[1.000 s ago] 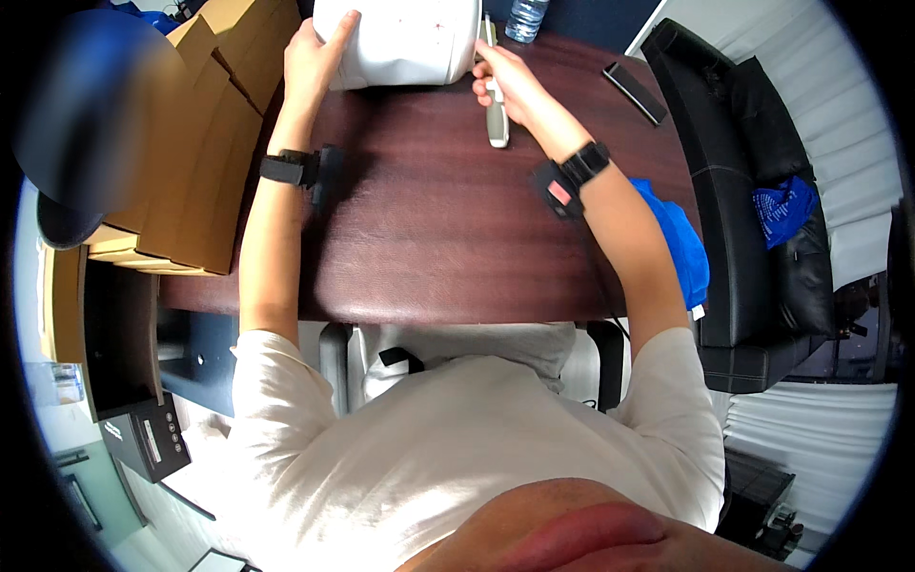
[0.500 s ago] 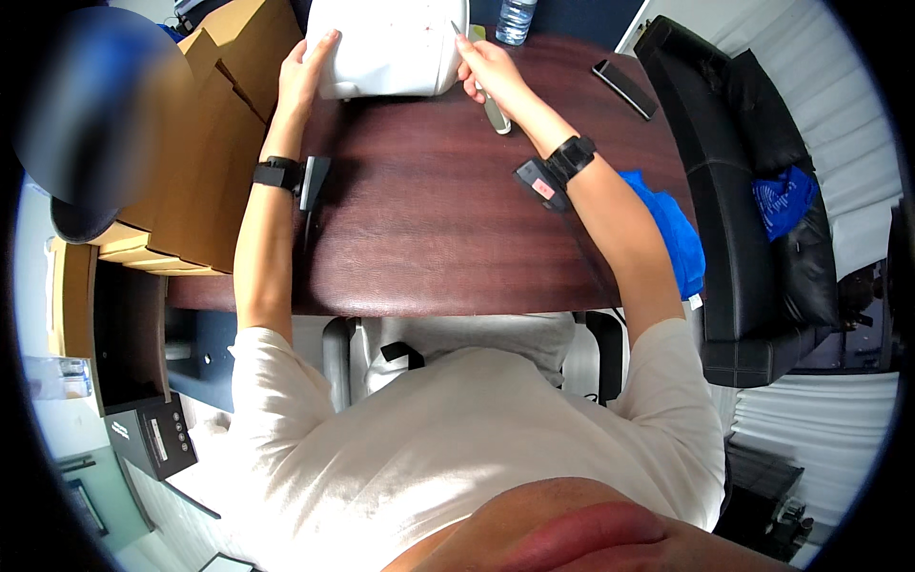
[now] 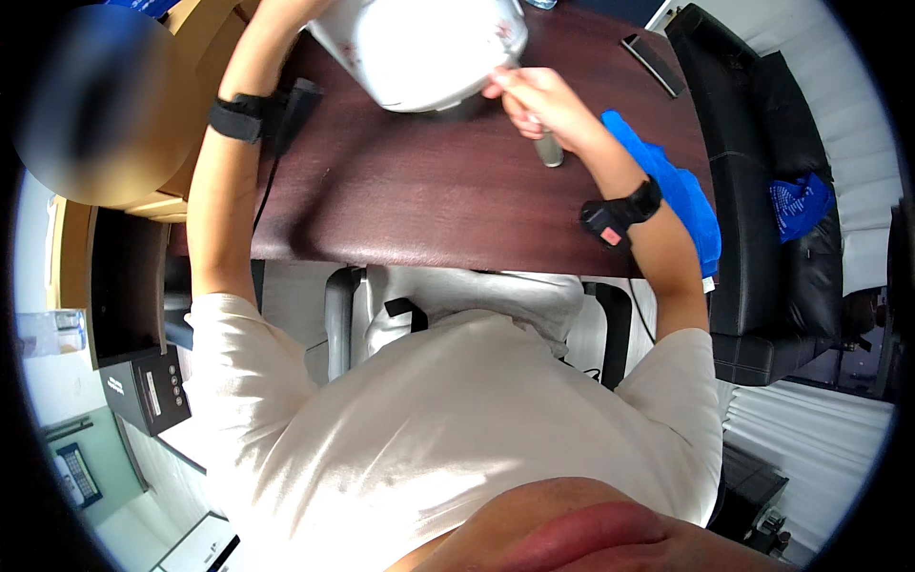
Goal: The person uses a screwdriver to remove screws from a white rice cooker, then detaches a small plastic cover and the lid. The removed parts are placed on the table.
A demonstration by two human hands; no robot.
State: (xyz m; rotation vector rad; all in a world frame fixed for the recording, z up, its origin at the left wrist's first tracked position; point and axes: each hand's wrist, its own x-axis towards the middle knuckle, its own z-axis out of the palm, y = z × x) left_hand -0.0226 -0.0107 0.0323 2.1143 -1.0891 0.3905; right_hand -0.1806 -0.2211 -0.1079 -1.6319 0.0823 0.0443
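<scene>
A white, rounded, box-like object (image 3: 434, 48) with small red marks is tilted above the far side of the table. My left hand (image 3: 294, 10) is by its far left side; the fingers are cut off by the upper edge of the picture, so their grip is hidden. My right hand (image 3: 543, 103) is closed around a slim tool with a grey handle (image 3: 549, 151), its lower end sticking out below the fist. The right fingertips are at the white object's right side. The tool's working end is blurred against it, so its exact kind does not show.
The dark red-brown table (image 3: 410, 210) carries a phone (image 3: 654, 65) and a blue cloth (image 3: 672, 191) at the right. A bottle's end (image 3: 541, 4) shows at the far edge. Cardboard boxes (image 3: 214, 57) stand left, a black sofa (image 3: 753, 191) right. Cables trail from my wrist straps.
The white object has turned and tilted, its near edge now a corner lower in view. My left hand has moved up and left, my right hand down and right with the tool.
</scene>
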